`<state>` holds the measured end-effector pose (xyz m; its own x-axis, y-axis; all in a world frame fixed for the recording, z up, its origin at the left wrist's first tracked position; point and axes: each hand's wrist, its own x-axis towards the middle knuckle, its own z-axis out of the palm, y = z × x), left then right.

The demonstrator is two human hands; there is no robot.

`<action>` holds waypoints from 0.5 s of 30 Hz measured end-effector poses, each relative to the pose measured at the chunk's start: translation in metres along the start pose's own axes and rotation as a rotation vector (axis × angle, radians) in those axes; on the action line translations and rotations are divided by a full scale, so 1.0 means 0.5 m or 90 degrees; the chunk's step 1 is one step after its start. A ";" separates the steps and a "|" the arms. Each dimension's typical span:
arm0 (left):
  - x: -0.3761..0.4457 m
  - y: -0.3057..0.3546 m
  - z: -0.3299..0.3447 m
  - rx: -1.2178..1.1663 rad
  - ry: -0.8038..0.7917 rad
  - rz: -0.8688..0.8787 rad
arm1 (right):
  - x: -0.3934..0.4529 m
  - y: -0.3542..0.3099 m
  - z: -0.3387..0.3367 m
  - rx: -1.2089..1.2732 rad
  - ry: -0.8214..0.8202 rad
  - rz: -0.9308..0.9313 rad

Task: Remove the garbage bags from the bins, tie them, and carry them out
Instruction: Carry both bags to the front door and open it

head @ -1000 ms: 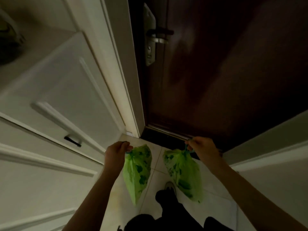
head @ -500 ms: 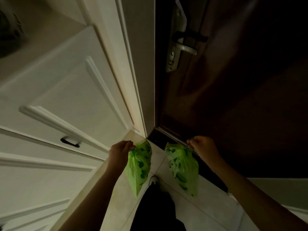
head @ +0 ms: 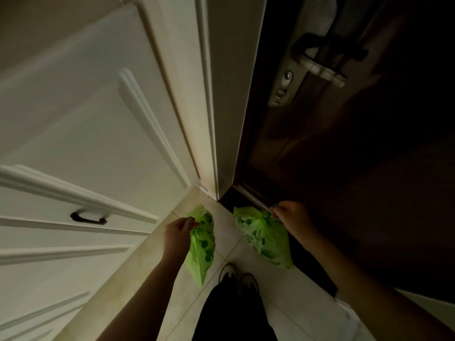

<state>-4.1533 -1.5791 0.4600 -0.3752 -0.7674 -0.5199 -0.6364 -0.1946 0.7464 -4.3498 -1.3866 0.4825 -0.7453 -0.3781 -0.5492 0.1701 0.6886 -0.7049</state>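
One unlabelled green bag [head: 202, 244] per hand [head: 178, 232], by dark door [head: 344, 193].

You face a dark wooden door [head: 357, 180] with a metal lever handle [head: 322, 70], white panelled cabinets [head: 86, 134] to its left, pale floor tiles [head: 290, 299] below.

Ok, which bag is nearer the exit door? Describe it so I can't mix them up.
Start at the dark brown door with the metal lever handle. Just below its threshold hangs a green bag, held at its gathered top by the right hand. The other green bag, in the left hand, hangs beside the white cabinet.
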 end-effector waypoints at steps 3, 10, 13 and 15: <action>0.034 -0.017 0.015 -0.018 0.021 -0.022 | 0.053 0.011 0.022 -0.024 -0.027 0.008; 0.085 -0.065 0.055 -0.084 0.103 -0.102 | 0.169 0.033 0.074 -0.056 -0.126 -0.011; 0.087 -0.097 0.080 -0.168 0.142 -0.160 | 0.209 0.047 0.102 -0.092 -0.163 -0.014; 0.080 -0.122 0.097 -0.213 0.169 -0.192 | 0.229 0.062 0.121 -0.125 -0.180 -0.022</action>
<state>-4.1623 -1.5684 0.3737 0.0030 -0.7671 -0.6415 -0.4228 -0.5823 0.6944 -4.3909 -1.4460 0.3706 -0.5353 -0.5405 -0.6491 0.0008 0.7681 -0.6403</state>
